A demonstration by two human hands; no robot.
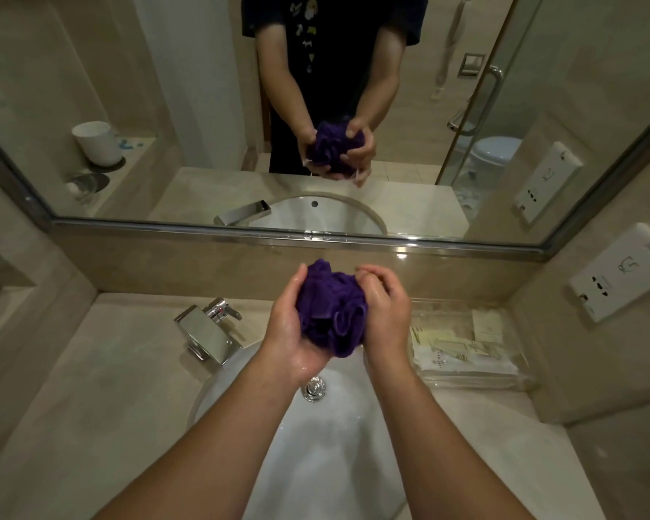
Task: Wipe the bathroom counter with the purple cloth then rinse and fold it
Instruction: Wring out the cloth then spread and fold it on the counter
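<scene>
Purple cloth bunched between both hands over the sink

The purple cloth [331, 307] sits crumpled in a ball between the left hand [289, 324] and the right hand [385, 309]. Both hands curl around it, gripping from either side, skin wet. They hold it above the white sink [316, 444], near the chrome faucet [209, 332].

The purple cloth [331, 309] is bunched into a crumpled, ruffled wad at the centre of the frame, gripped between the left hand [289, 326] and the right hand [386, 313].
</scene>
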